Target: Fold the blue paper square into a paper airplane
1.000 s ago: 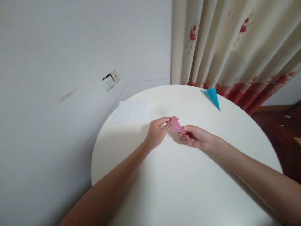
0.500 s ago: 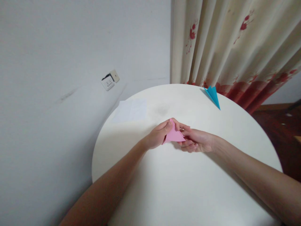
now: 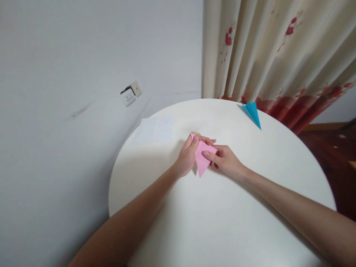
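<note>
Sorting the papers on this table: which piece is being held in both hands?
The pink folded paper, pinched between left hand and right hand; the blue one and white sheet lie untouched.

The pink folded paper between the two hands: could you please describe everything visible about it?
The pink folded paper looks like thin, matte paper, creased into a flat triangular shape whose sharp tip points down toward the white round table. It is held over the tabletop, the left hand pinching its upper corner and the right hand gripping its right edge.
</note>
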Demonstrator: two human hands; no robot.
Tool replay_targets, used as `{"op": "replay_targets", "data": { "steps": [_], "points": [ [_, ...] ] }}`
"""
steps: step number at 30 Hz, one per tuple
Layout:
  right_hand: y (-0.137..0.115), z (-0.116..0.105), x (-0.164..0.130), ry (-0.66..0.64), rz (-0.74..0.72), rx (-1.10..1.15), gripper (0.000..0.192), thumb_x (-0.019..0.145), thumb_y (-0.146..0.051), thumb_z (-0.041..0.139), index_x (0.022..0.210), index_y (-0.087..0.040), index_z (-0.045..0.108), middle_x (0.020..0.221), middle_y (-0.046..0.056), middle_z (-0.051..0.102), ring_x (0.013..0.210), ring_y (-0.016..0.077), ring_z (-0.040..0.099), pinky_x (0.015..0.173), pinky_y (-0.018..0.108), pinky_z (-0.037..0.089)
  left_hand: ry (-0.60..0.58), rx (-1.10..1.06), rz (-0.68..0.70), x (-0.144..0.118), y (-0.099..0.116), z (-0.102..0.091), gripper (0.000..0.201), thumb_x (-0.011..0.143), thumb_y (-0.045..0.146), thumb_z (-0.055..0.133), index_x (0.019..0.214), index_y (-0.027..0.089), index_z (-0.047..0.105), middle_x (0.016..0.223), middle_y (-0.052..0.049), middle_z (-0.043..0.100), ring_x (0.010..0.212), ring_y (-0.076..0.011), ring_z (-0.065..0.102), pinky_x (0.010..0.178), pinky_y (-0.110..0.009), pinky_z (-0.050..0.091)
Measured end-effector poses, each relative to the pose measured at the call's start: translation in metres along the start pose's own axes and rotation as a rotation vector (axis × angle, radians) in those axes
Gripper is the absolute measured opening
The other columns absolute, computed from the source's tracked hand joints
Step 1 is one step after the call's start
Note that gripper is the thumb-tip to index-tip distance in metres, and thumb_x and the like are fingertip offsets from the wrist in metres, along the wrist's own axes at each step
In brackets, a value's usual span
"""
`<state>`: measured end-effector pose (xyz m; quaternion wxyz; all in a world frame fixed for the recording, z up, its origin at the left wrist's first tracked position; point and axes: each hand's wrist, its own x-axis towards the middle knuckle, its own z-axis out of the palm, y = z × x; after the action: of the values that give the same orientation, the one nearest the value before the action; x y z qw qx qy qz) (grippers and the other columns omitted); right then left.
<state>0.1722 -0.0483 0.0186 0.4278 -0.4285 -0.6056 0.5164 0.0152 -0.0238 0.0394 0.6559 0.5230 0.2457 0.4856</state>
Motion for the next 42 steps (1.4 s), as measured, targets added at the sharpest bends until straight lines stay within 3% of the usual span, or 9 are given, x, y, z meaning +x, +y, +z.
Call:
{"op": "replay_targets", "data": {
  "steps": [3, 9, 18, 26, 33, 42],
  "points": [
    [0.0016, 0.0025, -0.0006, 0.041, 0.019, 0.072, 0.047, 0.087, -0.061, 0.065, 0.067, -0.019, 0.062, 0.05, -0.002, 0.056, 0.044, 0.0104, 0.039, 0.045, 0.026, 0.027, -0.004, -0.006, -0.071, -0.0017, 0.0009, 0.0019, 0.047, 0.088, 0.068, 0.061, 0.096, 0.024, 0.046, 0.102, -0.004, 0.068, 0.115, -0.0298, 0.066, 0.082, -0.04, 0.058],
    [-0.0032, 0.0022, -0.0015, 0.071, -0.019, 0.173, 0.046, 0.086, -0.06, 0.067, 0.066, -0.02, 0.06, 0.05, -0.002, 0.056, 0.044, 0.0102, 0.04, 0.045, 0.026, 0.027, -0.072, -0.13, -0.114, -0.0021, 0.0063, 0.0008, 0.054, 0.087, 0.073, 0.057, 0.108, 0.023, 0.055, 0.118, -0.008, 0.068, 0.112, -0.0292, 0.066, 0.087, -0.043, 0.057],
    [-0.0018, 0.0029, -0.001, 0.037, -0.084, 0.241, 0.046, 0.087, -0.058, 0.069, 0.067, -0.017, 0.062, 0.05, -0.002, 0.057, 0.044, 0.0102, 0.043, 0.043, 0.026, 0.029, -0.1, -0.244, -0.012, -0.0019, 0.0048, 0.0011, 0.038, 0.092, 0.059, 0.062, 0.096, 0.021, 0.058, 0.106, -0.006, 0.072, 0.118, -0.0273, 0.064, 0.098, -0.043, 0.052],
    [-0.0006, 0.0032, -0.0028, 0.063, -0.098, 0.155, 0.046, 0.09, -0.055, 0.067, 0.064, -0.017, 0.063, 0.052, 0.0, 0.059, 0.044, 0.0102, 0.045, 0.044, 0.026, 0.031, -0.028, -0.226, -0.029, -0.003, 0.0057, 0.0057, 0.042, 0.091, 0.062, 0.062, 0.095, 0.021, 0.056, 0.103, -0.008, 0.074, 0.102, -0.0286, 0.071, 0.08, -0.041, 0.059],
    [-0.0044, 0.007, -0.0058, 0.093, -0.104, 0.096, 0.048, 0.09, -0.056, 0.065, 0.063, -0.017, 0.063, 0.052, 0.0, 0.058, 0.046, 0.0107, 0.045, 0.045, 0.026, 0.031, 0.064, -0.149, 0.051, -0.0029, 0.0021, 0.0084, 0.038, 0.095, 0.058, 0.058, 0.096, 0.019, 0.057, 0.094, -0.007, 0.075, 0.096, -0.025, 0.073, 0.08, -0.036, 0.059],
    [-0.0057, 0.009, -0.0067, 0.11, -0.085, 0.062, 0.046, 0.089, -0.056, 0.065, 0.065, -0.017, 0.064, 0.054, 0.0, 0.059, 0.047, 0.0111, 0.044, 0.046, 0.026, 0.03, 0.068, -0.125, 0.029, -0.0046, 0.001, 0.0085, 0.039, 0.094, 0.059, 0.058, 0.096, 0.02, 0.056, 0.096, -0.008, 0.074, 0.075, -0.0239, 0.073, 0.048, -0.028, 0.055]
  ]
}}
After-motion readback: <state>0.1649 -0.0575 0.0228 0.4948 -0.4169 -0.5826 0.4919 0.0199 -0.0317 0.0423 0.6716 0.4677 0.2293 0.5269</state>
